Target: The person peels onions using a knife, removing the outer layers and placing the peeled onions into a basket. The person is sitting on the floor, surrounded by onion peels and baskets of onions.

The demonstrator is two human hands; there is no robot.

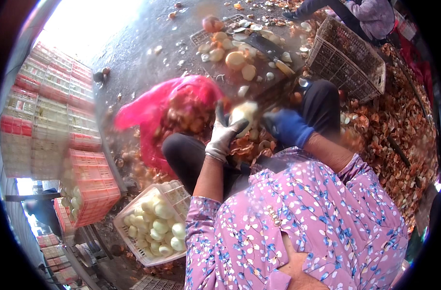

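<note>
My left hand (224,133), in a white work glove with dark fingers, grips a pale peeled onion (243,111) between thumb and fingers above my lap. To the right of the onion is my right hand (288,127) in a blue glove, its fingers curled and blurred; whether it holds a tool is hidden. Loose onion skins (247,146) lie between my knees below the onion. Just left of my left hand, a pink mesh sack (148,136) lies open with unpeeled onions (191,121) inside.
A white plastic crate (121,226) of peeled onions stands at my left. Beyond my hands are a heap of onions (235,59) and a slatted crate (345,67). Skins (390,152) cover the ground at right, with a person (374,18) beyond. Crate stacks (50,108) line the left.
</note>
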